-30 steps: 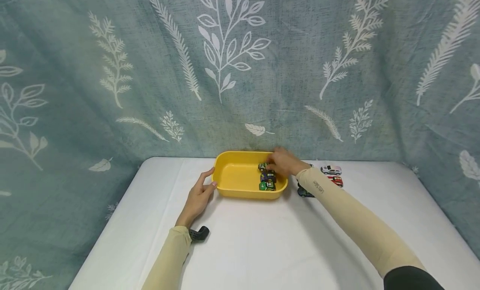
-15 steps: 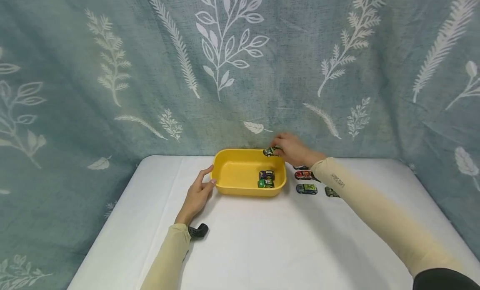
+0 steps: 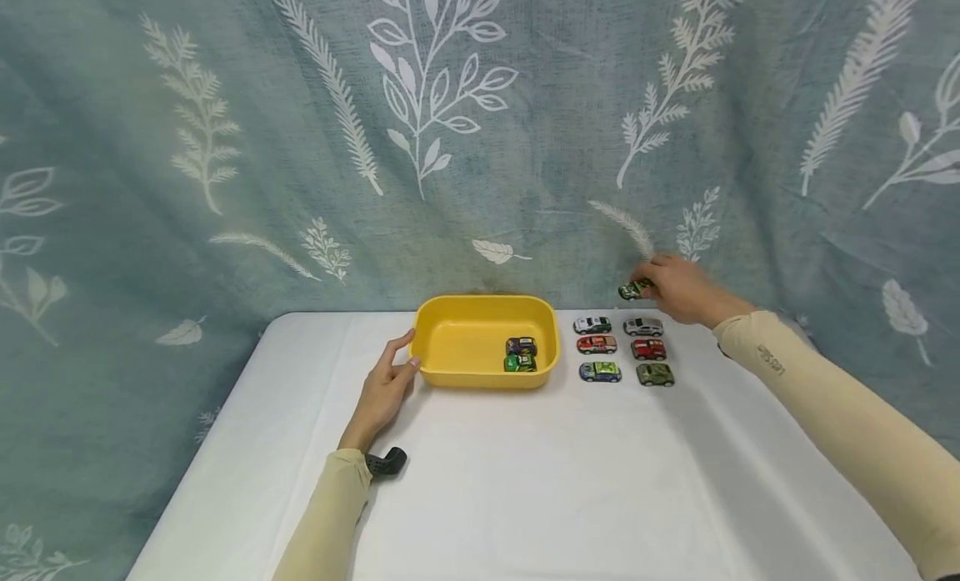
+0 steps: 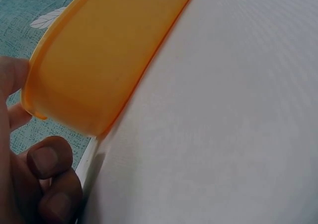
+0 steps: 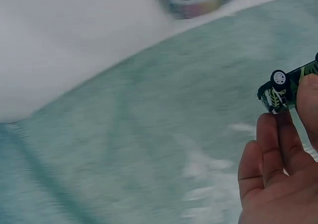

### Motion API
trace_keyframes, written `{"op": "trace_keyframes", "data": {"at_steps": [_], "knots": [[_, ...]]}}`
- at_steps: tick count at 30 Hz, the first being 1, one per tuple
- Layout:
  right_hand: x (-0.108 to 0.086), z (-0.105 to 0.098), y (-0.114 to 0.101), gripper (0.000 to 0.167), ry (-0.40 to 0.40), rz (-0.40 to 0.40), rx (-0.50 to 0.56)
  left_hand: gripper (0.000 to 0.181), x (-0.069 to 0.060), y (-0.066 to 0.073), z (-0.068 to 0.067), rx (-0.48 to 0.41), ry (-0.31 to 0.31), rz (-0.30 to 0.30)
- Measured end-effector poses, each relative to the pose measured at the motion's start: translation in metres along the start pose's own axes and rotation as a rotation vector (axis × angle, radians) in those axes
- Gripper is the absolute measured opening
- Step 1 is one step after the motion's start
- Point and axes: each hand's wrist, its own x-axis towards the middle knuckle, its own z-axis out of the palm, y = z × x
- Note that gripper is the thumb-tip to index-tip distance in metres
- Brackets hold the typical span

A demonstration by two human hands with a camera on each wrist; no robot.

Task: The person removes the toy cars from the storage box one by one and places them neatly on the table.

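In the head view, my right hand (image 3: pixel 686 291) pinches a small black-and-green toy car (image 3: pixel 635 289) above the table's back edge, beyond the parked cars. The right wrist view shows that toy car (image 5: pixel 288 87) between thumb and fingers, wheels partly visible. My left hand (image 3: pixel 381 393) holds the left end of a yellow tray (image 3: pixel 480 381), fingers at its rim. The left wrist view shows the tray's wall (image 4: pixel 99 60) beside the fingers, some of them curled below it. Inside the tray, at its right end, lie a purple toy car (image 3: pixel 521 346) and a green toy car (image 3: pixel 520 363).
Right of the tray, toy cars stand in two columns, among them a white car (image 3: pixel 592 325), an orange-red car (image 3: pixel 596 344), a silver car (image 3: pixel 642 326) and an olive car (image 3: pixel 655 374). A leaf-print curtain (image 3: pixel 480 147) hangs behind the white table (image 3: pixel 525 481).
My right hand has lifted the black-and-green toy car out of the tray and carried it right, past the parked cars. The left hand stays at the tray's left end.
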Motion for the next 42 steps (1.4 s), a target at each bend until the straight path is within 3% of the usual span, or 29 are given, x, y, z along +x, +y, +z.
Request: {"op": "trace_keyframes", "data": {"at_steps": [9,19,30,38,42], "knots": [[-0.044,0.026,0.053,0.02,-0.029,0.07,-0.032,0.051,0.0,-0.001,-0.005,0.023,0.001,-0.003],[-0.067,0.058,0.078,0.019,-0.018,0.127,-0.097,0.05,0.001,-0.002,-0.002,-0.008,-0.009,-0.016],[-0.07,0.075,0.083,0.023,-0.029,0.186,-0.039,0.052,0.002,-0.001,0.0,-0.008,-0.008,0.015],[-0.071,0.075,0.08,0.035,-0.091,0.246,0.015,0.053,0.002,-0.002,0.0,-0.029,-0.027,0.02],[-0.071,0.07,0.075,0.043,-0.074,0.249,0.053,0.053,0.001,-0.002,-0.001,-0.031,-0.028,0.017]]}}
